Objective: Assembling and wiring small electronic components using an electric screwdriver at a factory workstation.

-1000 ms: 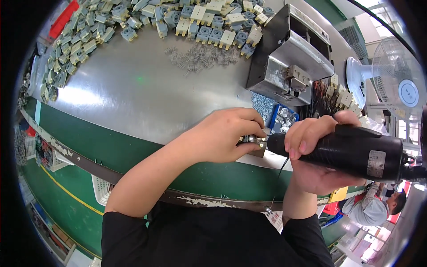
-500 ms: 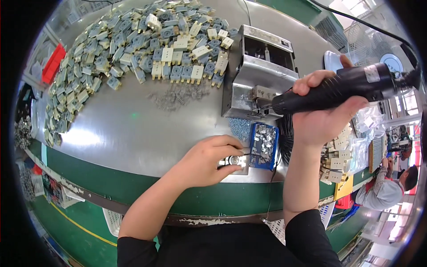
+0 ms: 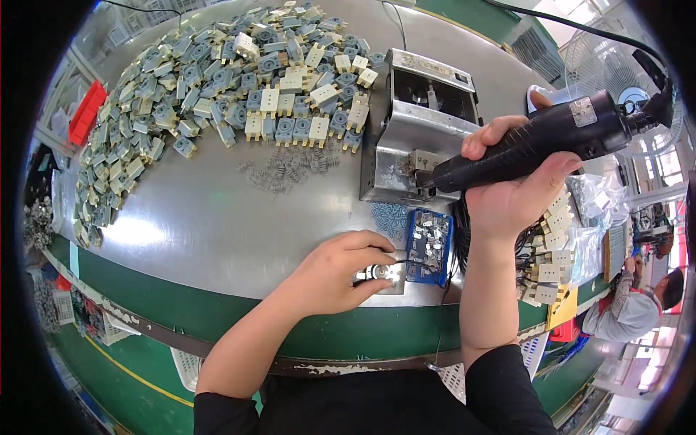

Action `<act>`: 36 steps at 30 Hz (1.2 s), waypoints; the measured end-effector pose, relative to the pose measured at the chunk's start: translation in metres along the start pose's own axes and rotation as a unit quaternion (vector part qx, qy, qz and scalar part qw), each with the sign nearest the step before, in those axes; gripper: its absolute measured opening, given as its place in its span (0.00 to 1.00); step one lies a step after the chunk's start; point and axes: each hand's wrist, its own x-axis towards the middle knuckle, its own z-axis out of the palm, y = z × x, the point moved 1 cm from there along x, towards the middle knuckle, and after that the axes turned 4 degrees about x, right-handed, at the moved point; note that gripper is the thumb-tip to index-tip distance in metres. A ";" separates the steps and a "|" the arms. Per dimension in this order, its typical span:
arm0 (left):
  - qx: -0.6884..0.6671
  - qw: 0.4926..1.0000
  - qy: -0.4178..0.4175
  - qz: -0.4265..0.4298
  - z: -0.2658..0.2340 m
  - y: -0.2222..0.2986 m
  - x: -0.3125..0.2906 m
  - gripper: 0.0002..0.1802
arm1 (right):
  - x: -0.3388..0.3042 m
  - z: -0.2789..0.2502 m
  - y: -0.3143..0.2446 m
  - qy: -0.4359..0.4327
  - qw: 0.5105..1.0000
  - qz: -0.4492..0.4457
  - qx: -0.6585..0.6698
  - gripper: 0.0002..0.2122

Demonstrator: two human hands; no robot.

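Note:
My right hand (image 3: pixel 511 199) is wrapped round a black electric screwdriver (image 3: pixel 540 141), held nearly level with its nose pointing left. That nose is at the front of a metal screw feeder (image 3: pixel 395 134), where the bit is hard to make out. Close to the table's near edge, the thumb and fingers of my left hand (image 3: pixel 333 272) close round a small pale part (image 3: pixel 377 272) with a shiny round middle, largely hidden by the fingers. A thin black cable runs from it toward the right. Just beyond, a blue tray (image 3: pixel 410 246) holds small metal pieces.
Loose small screws (image 3: pixel 389 220) lie before the feeder, and springs (image 3: pixel 286 170) left of it. A big heap of grey and cream socket blocks (image 3: pixel 232 87) covers the far left. Cabled blocks (image 3: pixel 549 272) lie right of my right arm. A co-worker (image 3: pixel 627 312) sits at far right.
The screwdriver has moved slightly left and its nose has come down against the feeder's front. My left hand keeps its hold on the small part. The whole view has shifted slightly.

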 end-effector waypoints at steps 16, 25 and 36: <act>0.020 1.000 0.013 0.012 0.003 0.000 -0.007 0.17 | -0.035 0.001 -0.041 -0.136 0.958 0.148 0.205 0.47; 0.021 1.000 0.012 0.000 0.000 -0.005 -0.008 0.15 | -0.078 0.031 -0.037 -0.188 0.947 0.183 0.185 0.50; 0.032 0.999 0.010 -0.004 0.003 -0.005 -0.011 0.16 | -0.087 0.032 -0.033 -0.183 0.954 0.182 0.149 0.50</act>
